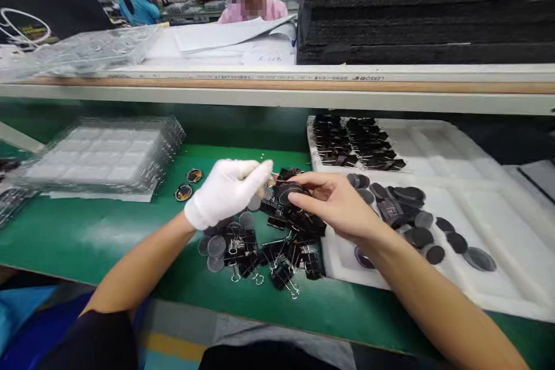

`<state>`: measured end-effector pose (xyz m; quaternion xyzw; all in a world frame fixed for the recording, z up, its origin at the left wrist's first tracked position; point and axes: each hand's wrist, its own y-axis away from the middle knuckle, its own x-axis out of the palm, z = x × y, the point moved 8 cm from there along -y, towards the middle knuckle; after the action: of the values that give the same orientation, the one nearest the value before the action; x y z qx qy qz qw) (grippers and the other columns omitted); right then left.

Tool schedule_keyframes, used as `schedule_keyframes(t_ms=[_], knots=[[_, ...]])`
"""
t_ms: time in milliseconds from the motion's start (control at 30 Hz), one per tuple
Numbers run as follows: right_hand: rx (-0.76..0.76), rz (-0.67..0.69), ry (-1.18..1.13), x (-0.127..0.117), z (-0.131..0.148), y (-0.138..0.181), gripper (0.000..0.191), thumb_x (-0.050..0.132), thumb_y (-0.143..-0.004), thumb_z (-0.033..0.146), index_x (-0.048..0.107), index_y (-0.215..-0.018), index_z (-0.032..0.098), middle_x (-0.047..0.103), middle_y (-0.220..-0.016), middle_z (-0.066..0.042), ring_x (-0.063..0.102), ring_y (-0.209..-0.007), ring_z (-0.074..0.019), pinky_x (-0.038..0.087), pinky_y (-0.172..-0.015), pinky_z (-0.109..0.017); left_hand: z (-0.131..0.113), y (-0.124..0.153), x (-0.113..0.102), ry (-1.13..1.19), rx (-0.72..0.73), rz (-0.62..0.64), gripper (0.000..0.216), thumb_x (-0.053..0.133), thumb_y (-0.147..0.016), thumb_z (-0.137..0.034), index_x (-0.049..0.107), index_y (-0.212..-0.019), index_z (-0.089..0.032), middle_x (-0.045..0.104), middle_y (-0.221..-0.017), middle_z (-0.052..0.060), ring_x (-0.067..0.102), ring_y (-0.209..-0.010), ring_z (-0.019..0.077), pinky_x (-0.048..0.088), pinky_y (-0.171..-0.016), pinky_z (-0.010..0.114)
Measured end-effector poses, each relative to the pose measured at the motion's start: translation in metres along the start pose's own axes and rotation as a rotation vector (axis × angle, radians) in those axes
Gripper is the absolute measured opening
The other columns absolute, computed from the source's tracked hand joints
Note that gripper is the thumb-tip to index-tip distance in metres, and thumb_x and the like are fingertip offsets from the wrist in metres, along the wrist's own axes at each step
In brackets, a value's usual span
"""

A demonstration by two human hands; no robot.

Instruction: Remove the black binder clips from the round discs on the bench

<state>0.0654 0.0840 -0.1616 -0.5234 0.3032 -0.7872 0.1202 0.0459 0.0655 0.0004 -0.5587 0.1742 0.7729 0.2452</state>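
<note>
My left hand, in a white glove, is pinched shut over a heap of black binder clips on the green bench; what its fingertips hold is hidden. My bare right hand grips a dark round disc with a binder clip on it, just to the right of the gloved fingertips. Grey and dark round discs lie among the clips. Two shiny round discs lie left of my left hand.
A white foam tray at right carries dark discs and rows of clipped parts. Stacked clear blister trays sit at left. A shelf runs overhead with black foam sheets. Other people work beyond it.
</note>
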Motion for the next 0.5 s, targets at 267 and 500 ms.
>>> schedule_keyframes(t_ms=[267, 500], knots=[[-0.003, 0.161, 0.058, 0.003, 0.007, 0.005, 0.023, 0.076, -0.08, 0.018, 0.073, -0.103, 0.02, 0.069, -0.097, 0.001, 0.065, -0.084, -0.003, 0.05, -0.073, -0.005, 0.013, 0.001, 0.021, -0.36, -0.09, 0.393, 0.056, 0.05, -0.084, -0.064, 0.043, -0.062, -0.013, 0.036, -0.055, 0.0, 0.029, -0.056, 0.0087, 0.023, -0.053, 0.029], [-0.048, 0.039, 0.387, -0.029, 0.018, 0.001, 0.026, 0.071, -0.087, 0.036, 0.071, -0.108, 0.02, 0.067, -0.111, 0.0, 0.064, -0.1, -0.006, 0.05, -0.086, -0.009, 0.022, 0.0, 0.029, -0.285, -0.207, 0.397, 0.059, 0.043, -0.084, -0.069, 0.053, -0.069, -0.013, 0.052, -0.062, 0.0, 0.041, -0.059, 0.0085, 0.032, -0.057, 0.024]])
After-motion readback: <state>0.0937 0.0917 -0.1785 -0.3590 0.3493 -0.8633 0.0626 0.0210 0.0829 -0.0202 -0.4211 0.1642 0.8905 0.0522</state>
